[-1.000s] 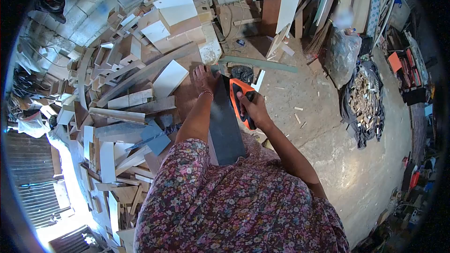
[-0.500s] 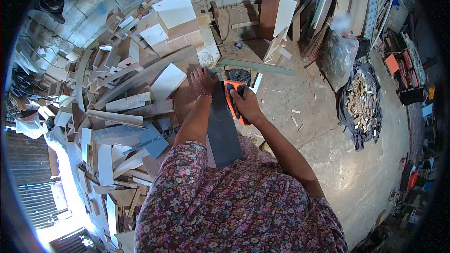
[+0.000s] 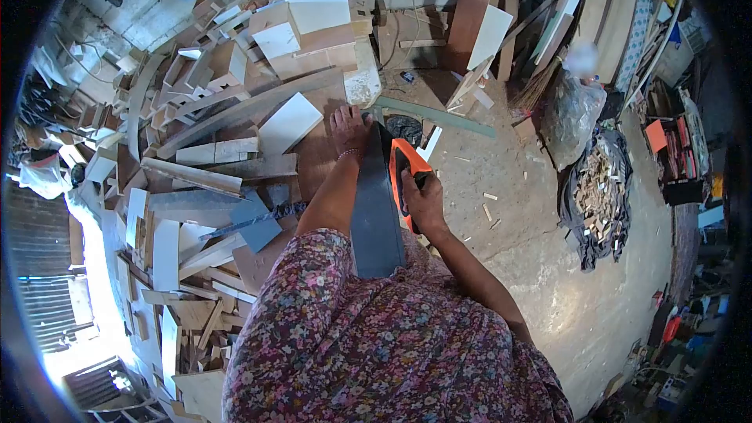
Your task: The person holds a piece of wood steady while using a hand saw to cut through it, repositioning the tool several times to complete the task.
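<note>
In front of my body lies a long dark grey board (image 3: 376, 223), one end close to my floral shirt. My left hand (image 3: 350, 130) rests on the board's far end, fingers lying flat and pointing away from me. On the right, my right hand (image 3: 424, 202) is wrapped round the black grip of an orange-handled saw (image 3: 404, 158). The saw stands along the board's right side; its blade is mostly hidden. Just past the far end lies a long green strip (image 3: 439, 116) on the floor.
Wood offcuts (image 3: 207, 153) are heaped along the left. A curved board (image 3: 243, 110) lies there. On the right are a clear plastic bag (image 3: 574, 113) and a dark cloth (image 3: 569, 227) holding wood scraps. A broom (image 3: 534, 94) leans behind, near upright planks (image 3: 476, 12).
My right hand and the saw have moved a little down and to the right in view. My left hand stays at the board's far end. The whole view has shifted slightly.
</note>
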`<state>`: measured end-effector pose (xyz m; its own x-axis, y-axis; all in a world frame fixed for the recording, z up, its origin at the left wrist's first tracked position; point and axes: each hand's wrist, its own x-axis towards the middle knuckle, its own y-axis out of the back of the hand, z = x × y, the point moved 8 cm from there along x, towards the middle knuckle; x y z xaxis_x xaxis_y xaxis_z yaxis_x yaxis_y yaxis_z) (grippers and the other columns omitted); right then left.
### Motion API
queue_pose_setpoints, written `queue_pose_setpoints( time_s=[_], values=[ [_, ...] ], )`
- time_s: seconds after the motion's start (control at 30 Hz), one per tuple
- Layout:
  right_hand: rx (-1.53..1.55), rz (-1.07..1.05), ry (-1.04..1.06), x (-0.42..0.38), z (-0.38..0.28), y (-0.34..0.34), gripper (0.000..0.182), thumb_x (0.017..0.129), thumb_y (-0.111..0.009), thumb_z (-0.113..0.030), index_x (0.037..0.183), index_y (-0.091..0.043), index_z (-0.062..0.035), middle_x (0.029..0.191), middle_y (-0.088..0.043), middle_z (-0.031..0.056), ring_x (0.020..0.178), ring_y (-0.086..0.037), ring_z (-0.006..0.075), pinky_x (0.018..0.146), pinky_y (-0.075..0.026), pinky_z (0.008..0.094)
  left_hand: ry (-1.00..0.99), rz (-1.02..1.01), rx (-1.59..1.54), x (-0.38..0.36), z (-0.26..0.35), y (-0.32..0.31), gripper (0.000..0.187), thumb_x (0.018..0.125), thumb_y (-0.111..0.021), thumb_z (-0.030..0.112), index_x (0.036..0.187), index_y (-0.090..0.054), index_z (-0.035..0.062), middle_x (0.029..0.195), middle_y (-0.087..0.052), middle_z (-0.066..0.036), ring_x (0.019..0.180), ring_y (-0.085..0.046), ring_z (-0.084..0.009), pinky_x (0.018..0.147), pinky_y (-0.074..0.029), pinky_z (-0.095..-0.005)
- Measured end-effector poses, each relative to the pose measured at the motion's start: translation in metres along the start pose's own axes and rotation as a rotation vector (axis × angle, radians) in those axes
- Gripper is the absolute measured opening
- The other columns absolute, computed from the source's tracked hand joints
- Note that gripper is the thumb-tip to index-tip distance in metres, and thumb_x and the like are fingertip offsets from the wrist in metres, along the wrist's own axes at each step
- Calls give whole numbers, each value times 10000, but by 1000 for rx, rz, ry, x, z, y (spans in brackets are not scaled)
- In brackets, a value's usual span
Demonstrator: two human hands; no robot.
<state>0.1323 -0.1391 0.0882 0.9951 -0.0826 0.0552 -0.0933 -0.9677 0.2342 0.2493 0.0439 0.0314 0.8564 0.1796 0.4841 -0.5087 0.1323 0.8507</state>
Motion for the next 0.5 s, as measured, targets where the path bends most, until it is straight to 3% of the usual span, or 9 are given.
queue_pose_setpoints(
  time_s=[0.03,0.1,0.17,0.37,0.5],
  values=[
    [-5,-9,1,4,0,1,248,836,-536,-185,694,-465,7,487,-477,32,388,-467,93,349,-367,243,-13,34,-7,1,2,5,372,707,-586,351,913,-544,43,937,-496,-128,940,-467,-282,865,-354,-413],
    [-98,-125,-160,14,13,-5,285,808,-566,-209,794,-480,62,566,-516,180,480,-524,267,455,-398,370,-19,61,-10,-2,2,8,348,700,-590,328,893,-545,42,916,-499,-126,918,-473,-282,844,-364,-410],
    [-141,-124,-89,23,6,-9,312,806,-568,-218,742,-465,69,532,-502,176,472,-533,269,442,-390,381,-10,61,-30,0,1,3,301,699,-585,298,855,-544,44,883,-504,-122,896,-480,-279,818,-372,-401],
    [-154,-201,-158,28,-13,-14,321,802,-562,-224,728,-460,70,584,-530,202,538,-569,316,478,-417,396,-32,149,-38,-2,-3,-5,275,713,-568,294,839,-542,51,879,-508,-127,898,-482,-275,814,-375,-392],
    [-235,-189,-41,64,4,-24,295,810,-539,-228,703,-470,38,541,-525,165,464,-561,248,450,-434,379,-13,43,-4,1,-2,-7,302,723,-556,308,880,-552,49,922,-517,-138,932,-476,-281,834,-366,-400]
  ],
)
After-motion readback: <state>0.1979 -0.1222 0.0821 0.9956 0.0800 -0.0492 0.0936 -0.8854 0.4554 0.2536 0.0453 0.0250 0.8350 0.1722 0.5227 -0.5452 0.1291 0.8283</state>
